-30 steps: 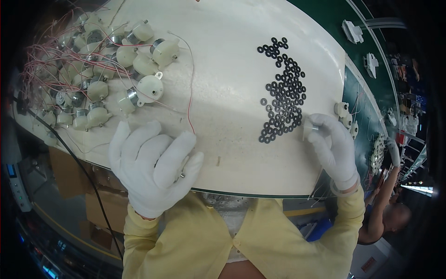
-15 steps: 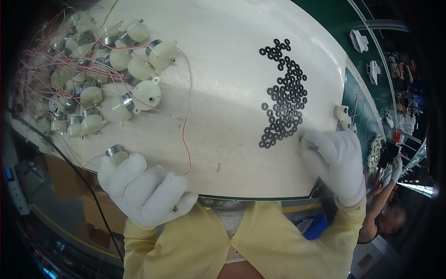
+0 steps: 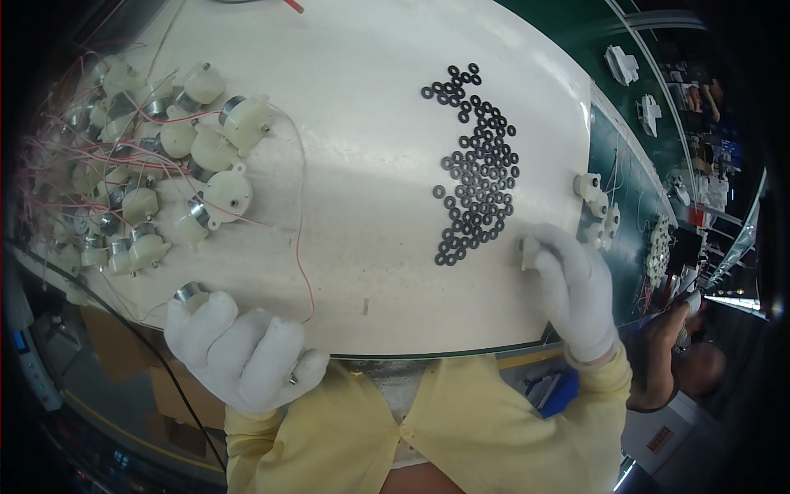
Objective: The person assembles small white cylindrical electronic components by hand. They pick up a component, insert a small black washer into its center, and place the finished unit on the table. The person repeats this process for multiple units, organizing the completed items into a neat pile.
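My left hand [image 3: 239,350], in a white glove, is wrapped round a small gear motor [image 3: 189,291] at the table's near left edge. The motor's silvery can shows past the fingers, and a metal shaft [image 3: 292,379] shows by the thumb; the rest is hidden. My right hand [image 3: 572,284], also gloved, hovers over the near right of the table with fingers pinched together. A small pale piece seems to show at its fingertips, too small to name. Left of it lies a spread of black rubber rings [image 3: 481,177], apart from the hand.
Many cream gear motors [image 3: 229,196] with tangled red and white wires [image 3: 107,148] crowd the left side. A few more cream units [image 3: 597,198] stand at the right edge. A black cable [image 3: 164,362] crosses the near left corner. Another person [image 3: 658,354] is at the right.
The whole view has shifted, so the table's things appear further left. My right hand's fingers have turned a little, and a pale piece now shows at their tips. The left hand keeps its hold.
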A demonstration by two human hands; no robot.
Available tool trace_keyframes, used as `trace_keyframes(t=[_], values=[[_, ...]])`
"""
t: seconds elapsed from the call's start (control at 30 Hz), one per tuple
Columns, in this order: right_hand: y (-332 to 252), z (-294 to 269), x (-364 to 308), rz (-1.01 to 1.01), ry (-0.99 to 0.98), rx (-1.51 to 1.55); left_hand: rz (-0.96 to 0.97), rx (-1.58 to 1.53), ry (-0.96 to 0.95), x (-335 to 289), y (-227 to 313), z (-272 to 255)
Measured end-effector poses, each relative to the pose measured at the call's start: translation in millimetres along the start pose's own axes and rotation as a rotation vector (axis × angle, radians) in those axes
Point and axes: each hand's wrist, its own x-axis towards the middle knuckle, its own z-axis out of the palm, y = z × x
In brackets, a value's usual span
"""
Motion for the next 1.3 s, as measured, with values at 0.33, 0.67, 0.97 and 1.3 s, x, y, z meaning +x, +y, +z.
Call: trace_keyframes(t=[0.33, 0.67, 0.97, 1.3], values=[[31, 10, -52, 0.354, 0.167, -0.115, -0.036, 0.031, -0.046, -3, 4, -2], [23, 10, -36, 0.056, 0.28, -0.307, -0.051, 0.074, -0.016, -5, 6, 2], [38, 10, -27, -0.017, 0.4, -0.373, -0.091, 0.068, 0.021, -1, 13, 0], [29, -8, -32, 0.019, 0.572, -0.353, 0.047, -0.071, 0.098, 23, 26, -10]])
